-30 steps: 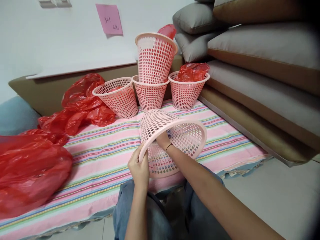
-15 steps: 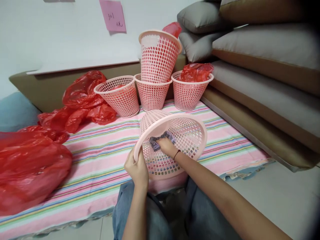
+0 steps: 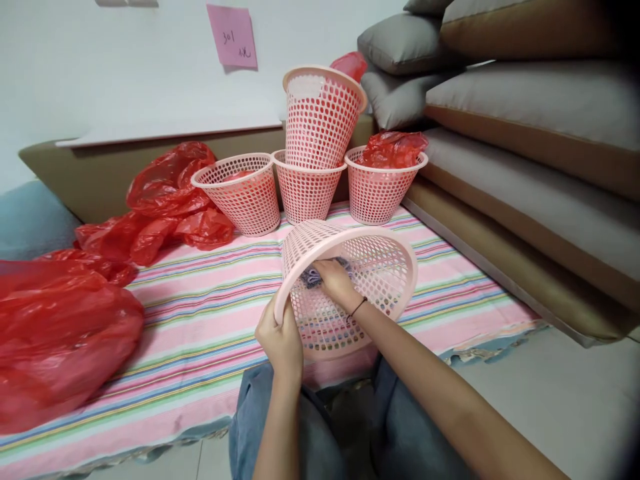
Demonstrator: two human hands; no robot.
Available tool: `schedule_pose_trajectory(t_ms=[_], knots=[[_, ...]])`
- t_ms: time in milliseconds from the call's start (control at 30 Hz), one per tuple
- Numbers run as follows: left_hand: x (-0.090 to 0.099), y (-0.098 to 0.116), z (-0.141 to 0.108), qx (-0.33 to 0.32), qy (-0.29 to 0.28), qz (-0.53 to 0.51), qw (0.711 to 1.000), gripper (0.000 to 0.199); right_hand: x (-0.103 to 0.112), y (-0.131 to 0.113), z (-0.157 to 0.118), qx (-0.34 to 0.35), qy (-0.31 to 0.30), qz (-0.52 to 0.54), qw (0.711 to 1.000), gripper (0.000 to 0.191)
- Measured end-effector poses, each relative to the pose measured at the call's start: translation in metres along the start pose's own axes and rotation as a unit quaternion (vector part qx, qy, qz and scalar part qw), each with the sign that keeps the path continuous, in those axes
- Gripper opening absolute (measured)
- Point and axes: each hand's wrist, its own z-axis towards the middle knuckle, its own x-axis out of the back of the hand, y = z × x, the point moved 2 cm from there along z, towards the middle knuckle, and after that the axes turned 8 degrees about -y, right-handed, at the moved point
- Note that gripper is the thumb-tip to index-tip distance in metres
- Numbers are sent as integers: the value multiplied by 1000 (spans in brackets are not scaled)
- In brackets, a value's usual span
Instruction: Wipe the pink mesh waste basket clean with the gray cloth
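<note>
A pink perforated plastic basket (image 3: 345, 237) lies tilted on the striped cloth, its wide mouth facing me. My left hand (image 3: 281, 337) grips its rim at the lower left, fingers wrapped round the edge. Inside the basket, my right hand (image 3: 336, 283) is closed on a grey and purple cloth (image 3: 313, 277), pressed against the inner wall near the bottom. The hand covers part of the cloth. A dark band circles my right wrist.
Behind stand several pink baskets, one stacked (image 3: 323, 117) in another (image 3: 307, 193), with red plastic bags (image 3: 393, 150) in some. More red bags (image 3: 65, 340) lie at left on the striped cloth (image 3: 200, 333). Grey and brown cushions (image 3: 525, 153) are piled at right.
My right hand, with the cloth, has shifted slightly deeper along the basket's inside. My left hand keeps its grip on the rim. The whole view has shifted a little.
</note>
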Motion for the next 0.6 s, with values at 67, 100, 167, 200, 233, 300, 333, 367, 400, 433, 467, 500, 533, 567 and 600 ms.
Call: schedule_pose_trajectory(t_ms=[67,100,167,200,233,300,333,367,400,433,467,500,533,567,600], knots=[[2,1,-1,7,-7,-1,1000,29,-5,-1,17,4,9,-16,1000,40],[2,2,-1,13,-10,-4,1000,30,-9,-2,24,6,10,-25,1000,39],[5,3,0,29,-18,-13,999,30,-21,-2,36,5,6,-41,999,34],[6,3,1,42,-18,-19,999,31,-27,-1,40,3,0,-49,999,31],[8,3,3,57,-15,-25,998,31,-34,-1,42,1,-8,-57,998,28],[12,1,6,94,0,-34,995,33,-48,-1,44,-4,-27,-70,997,29],[14,0,8,112,10,-37,993,34,-54,-1,44,-6,-38,-76,996,30],[15,-2,9,127,21,-39,991,35,-59,-1,43,-8,-49,-80,996,30],[16,-3,11,138,29,-42,989,35,-63,-1,43,-9,-61,-84,995,31],[17,-5,12,143,35,-47,988,34,-65,-1,42,-10,-73,-86,994,31],[17,-6,14,143,39,-52,988,34,-66,-1,42,-11,-84,-88,993,32],[17,-6,15,140,42,-57,988,33,-66,-1,42,-13,-96,-88,991,32],[16,-7,16,135,46,-63,988,32,-65,-1,43,-14,-107,-87,990,33],[16,-7,17,129,52,-68,988,31,-63,-1,44,-15,-119,-86,989,33],[16,-7,18,126,60,-71,988,31,-60,-1,46,-14,-130,-85,988,33]])
